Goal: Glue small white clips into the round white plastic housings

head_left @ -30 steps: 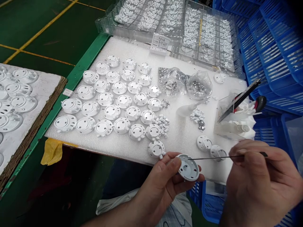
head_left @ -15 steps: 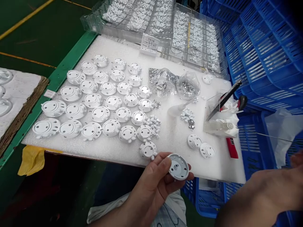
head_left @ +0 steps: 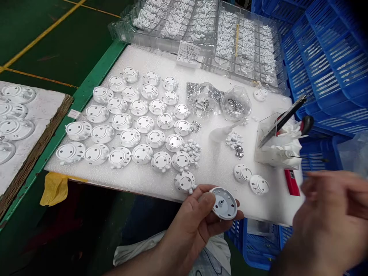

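My left hand (head_left: 198, 218) is closed round the edge of a round white plastic cover (head_left: 225, 204), thumb on its rim. Its hollow inside faces me, showing a small central post and several holes. At the right, my right hand (head_left: 330, 211) is raised and blurred, its fingers curled together; whatever they may hold cannot be made out. Just beyond it, a thin dark rod (head_left: 309, 157) sticks out by a small bottle (head_left: 284, 156). Beside the left hand sits a white round part (head_left: 184, 181) with small knobs. Two more white covers (head_left: 243, 173) lie between the hands.
Rows of similar white parts (head_left: 120, 122) cover the left of the foam-topped table (head_left: 138, 180). Bags of small metal pieces (head_left: 235, 103), a squeeze bottle (head_left: 218, 134), a clear holder with tools (head_left: 270, 134) and a red box (head_left: 292, 182) stand rightward. Clear trays (head_left: 201, 50) and blue crates (head_left: 324, 57) border it.
My right hand has come in from the right edge, moving left and showing more of itself. The left hand keeps its hold on the cover. The whole view has shifted slightly.
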`<act>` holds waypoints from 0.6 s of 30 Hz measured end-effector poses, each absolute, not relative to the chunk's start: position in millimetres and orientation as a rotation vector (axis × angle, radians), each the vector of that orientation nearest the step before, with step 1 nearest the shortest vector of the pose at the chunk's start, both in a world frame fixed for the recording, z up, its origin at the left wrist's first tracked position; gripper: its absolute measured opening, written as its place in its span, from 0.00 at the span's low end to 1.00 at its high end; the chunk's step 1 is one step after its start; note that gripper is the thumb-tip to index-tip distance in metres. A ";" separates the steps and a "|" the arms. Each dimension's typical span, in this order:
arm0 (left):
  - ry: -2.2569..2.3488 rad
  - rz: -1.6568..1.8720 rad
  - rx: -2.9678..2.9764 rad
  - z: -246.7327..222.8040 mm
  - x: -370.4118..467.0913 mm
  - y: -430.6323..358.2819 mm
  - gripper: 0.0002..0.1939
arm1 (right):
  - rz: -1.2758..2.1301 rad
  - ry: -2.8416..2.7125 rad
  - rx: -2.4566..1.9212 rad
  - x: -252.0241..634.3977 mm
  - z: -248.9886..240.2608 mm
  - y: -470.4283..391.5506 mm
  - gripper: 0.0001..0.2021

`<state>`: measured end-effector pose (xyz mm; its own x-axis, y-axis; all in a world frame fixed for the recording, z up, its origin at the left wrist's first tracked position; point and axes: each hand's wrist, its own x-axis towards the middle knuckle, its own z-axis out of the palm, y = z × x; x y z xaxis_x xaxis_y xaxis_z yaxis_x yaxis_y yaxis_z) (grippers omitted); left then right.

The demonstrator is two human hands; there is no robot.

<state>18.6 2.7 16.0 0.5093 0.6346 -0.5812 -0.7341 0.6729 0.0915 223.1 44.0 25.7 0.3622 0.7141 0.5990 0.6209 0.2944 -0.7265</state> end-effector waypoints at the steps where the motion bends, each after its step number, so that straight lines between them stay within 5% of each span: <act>1: 0.608 0.835 -0.132 15.4 18.9 0.7 0.24 | 0.204 -1.442 -1.394 216.7 28.1 36.4 0.06; 5: 0.539 0.909 0.145 14.1 15.9 -7.0 0.20 | 0.626 -1.835 -1.379 207.5 32.0 10.9 0.02; 9: 0.728 1.054 0.664 13.9 5.5 -4.0 0.15 | 0.682 -1.877 -1.251 208.6 26.5 3.6 0.10; 18: 0.846 1.100 0.993 17.0 -2.5 3.4 0.33 | 0.515 -1.725 -1.180 186.1 -0.6 -5.4 0.15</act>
<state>-2.5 3.4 17.0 0.2493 0.9662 -0.0652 -0.3118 0.1438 0.9392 186.1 -5.4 -0.6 -0.0841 0.8804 0.4667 0.4808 0.4461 -0.7549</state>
